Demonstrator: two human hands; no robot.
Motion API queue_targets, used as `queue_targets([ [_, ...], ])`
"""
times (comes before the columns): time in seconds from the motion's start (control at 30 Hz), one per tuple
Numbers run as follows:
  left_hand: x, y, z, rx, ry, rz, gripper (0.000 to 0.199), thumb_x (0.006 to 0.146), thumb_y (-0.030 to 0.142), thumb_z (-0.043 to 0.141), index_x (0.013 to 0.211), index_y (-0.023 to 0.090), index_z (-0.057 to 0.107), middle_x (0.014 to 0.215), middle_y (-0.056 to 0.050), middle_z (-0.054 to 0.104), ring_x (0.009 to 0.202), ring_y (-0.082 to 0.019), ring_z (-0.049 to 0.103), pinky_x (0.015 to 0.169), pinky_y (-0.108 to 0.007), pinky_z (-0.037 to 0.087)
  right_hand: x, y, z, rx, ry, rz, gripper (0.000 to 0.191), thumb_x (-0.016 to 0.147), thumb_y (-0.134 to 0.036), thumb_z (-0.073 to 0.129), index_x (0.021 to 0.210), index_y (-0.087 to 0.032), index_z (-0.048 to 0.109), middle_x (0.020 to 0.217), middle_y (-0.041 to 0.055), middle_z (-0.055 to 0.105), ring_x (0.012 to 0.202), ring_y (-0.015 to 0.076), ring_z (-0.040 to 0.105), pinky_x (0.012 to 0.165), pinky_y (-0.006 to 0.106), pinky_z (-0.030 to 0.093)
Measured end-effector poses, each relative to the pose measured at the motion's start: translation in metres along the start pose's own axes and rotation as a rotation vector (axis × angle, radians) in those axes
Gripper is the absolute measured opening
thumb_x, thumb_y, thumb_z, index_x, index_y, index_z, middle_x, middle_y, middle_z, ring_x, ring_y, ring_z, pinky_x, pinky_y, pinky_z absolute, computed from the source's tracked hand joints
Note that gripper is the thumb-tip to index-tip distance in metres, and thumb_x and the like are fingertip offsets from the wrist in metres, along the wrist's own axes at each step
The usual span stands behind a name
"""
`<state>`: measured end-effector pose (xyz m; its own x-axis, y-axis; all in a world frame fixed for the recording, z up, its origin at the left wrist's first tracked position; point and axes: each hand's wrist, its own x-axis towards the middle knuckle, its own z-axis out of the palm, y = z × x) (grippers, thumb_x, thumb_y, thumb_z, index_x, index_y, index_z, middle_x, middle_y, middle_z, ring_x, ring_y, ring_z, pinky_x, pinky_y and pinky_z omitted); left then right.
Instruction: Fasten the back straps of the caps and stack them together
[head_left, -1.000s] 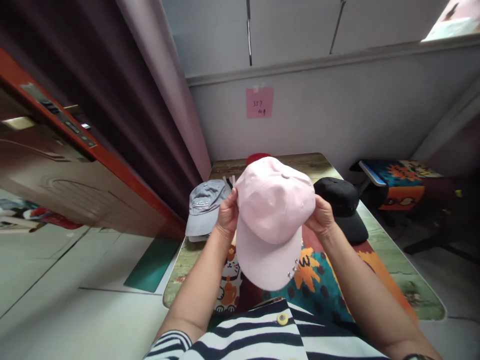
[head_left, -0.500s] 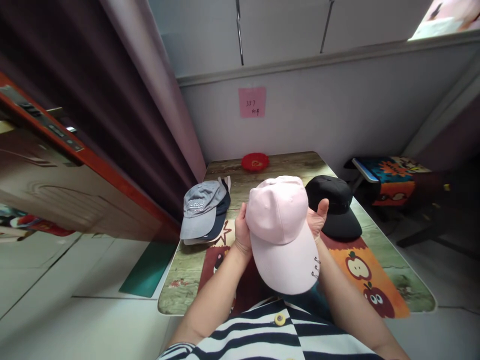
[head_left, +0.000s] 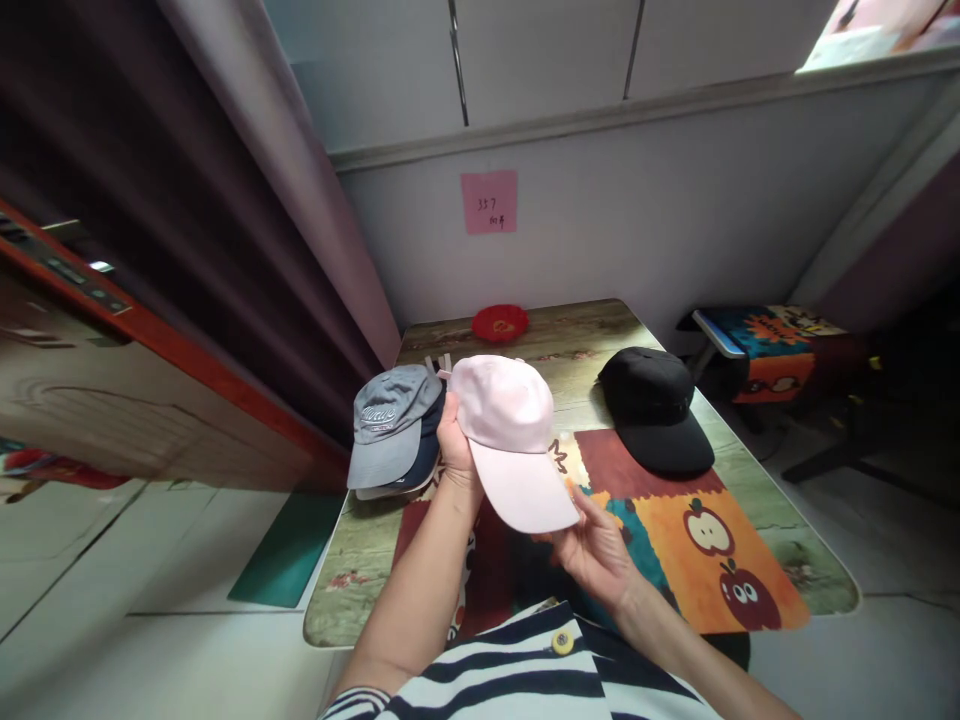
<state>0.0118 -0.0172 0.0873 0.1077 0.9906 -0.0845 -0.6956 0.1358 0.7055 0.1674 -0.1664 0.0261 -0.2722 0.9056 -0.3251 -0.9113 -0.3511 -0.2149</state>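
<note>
I hold a pale pink cap point(head_left: 504, 430) over the table, brim pointing toward me. My left hand point(head_left: 453, 444) grips the left side of its crown. My right hand point(head_left: 592, 545) holds the brim's front edge from underneath, fingers curled up to it. To the left lies a grey cap point(head_left: 390, 420) stacked on a dark navy cap point(head_left: 422, 458). A black cap point(head_left: 654, 405) rests on the table to the right of the pink one.
The small table point(head_left: 360, 560) carries a colourful cartoon mat point(head_left: 705, 540). A red dish point(head_left: 499, 322) sits at its far edge by the wall. A dark curtain point(head_left: 225, 240) and a wooden door hang left. A patterned stool point(head_left: 772, 350) stands right. A pink note point(head_left: 489, 201) is on the wall.
The pink cap has come down and moved left toward the grey cap. My right hand has shifted from the crown's side to the brim's front edge. The view has tilted down.
</note>
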Motion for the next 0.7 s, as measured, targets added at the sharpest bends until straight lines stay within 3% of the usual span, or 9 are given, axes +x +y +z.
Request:
queue_targets([
  [0.1,0.001,-0.005,0.001,-0.101,0.051,-0.015,0.049,0.091,0.056,0.055,0.123,0.022,0.069,0.122,-0.007,0.073,0.122,-0.028,0.063,0.104,-0.041,0.049,-0.007,0.005,-0.002,0.091,0.072,-0.100,0.020,0.092,-0.017,0.065,0.111,-0.020,0.071,0.111,0.0039,0.079,0.104,0.0147,0.074,0.093,0.023,0.061],
  [0.2,-0.002,-0.013,0.001,-0.128,0.063,-0.118,0.048,0.091,0.058,0.055,0.118,0.022,0.070,0.115,-0.007,0.076,0.118,-0.028,0.065,0.101,-0.042,0.051,-0.005,-0.013,0.000,-0.015,0.100,-0.185,0.027,0.089,-0.020,0.070,0.116,-0.022,0.070,0.110,0.0028,0.079,0.106,0.0164,0.074,0.092,0.025,0.062],
  [0.33,-0.017,-0.031,-0.005,-0.101,0.032,-0.342,0.058,0.091,0.068,0.050,0.113,0.019,0.070,0.111,-0.013,0.074,0.105,-0.028,0.070,0.091,-0.043,0.056,0.005,-0.068,0.000,-0.264,0.103,-0.402,0.028,0.087,-0.023,0.072,0.114,-0.028,0.071,0.109,0.0001,0.079,0.103,0.0199,0.075,0.086,0.032,0.066],
  [0.43,-0.034,-0.053,-0.019,0.070,0.068,-0.472,0.060,0.091,0.067,0.051,0.110,0.013,0.069,0.111,-0.018,0.073,0.093,-0.026,0.072,0.080,-0.039,0.059,0.012,-0.122,0.001,-0.361,0.108,-0.574,0.022,0.090,-0.030,0.067,0.112,-0.027,0.071,0.109,0.0006,0.079,0.100,0.0204,0.076,0.083,0.034,0.066],
  [0.57,-0.050,-0.077,-0.042,0.322,0.074,-0.366,0.042,0.085,0.051,0.072,0.099,0.011,0.070,0.092,-0.014,0.074,0.076,-0.019,0.071,0.070,-0.029,0.057,0.019,-0.190,0.001,-0.365,0.178,-0.748,0.023,0.090,-0.027,0.066,0.112,-0.026,0.070,0.111,0.0009,0.079,0.102,0.0177,0.075,0.083,0.031,0.065],
  [0.7,-0.051,-0.084,-0.052,0.371,0.008,-0.318,0.038,0.078,0.043,0.080,0.096,0.011,0.070,0.086,-0.011,0.073,0.073,-0.016,0.070,0.069,-0.026,0.057,0.027,-0.225,-0.026,-0.255,0.305,-0.777,0.021,0.088,-0.016,0.064,0.106,-0.024,0.070,0.101,-0.0008,0.079,0.088,0.0139,0.076,0.074,0.025,0.065],
])
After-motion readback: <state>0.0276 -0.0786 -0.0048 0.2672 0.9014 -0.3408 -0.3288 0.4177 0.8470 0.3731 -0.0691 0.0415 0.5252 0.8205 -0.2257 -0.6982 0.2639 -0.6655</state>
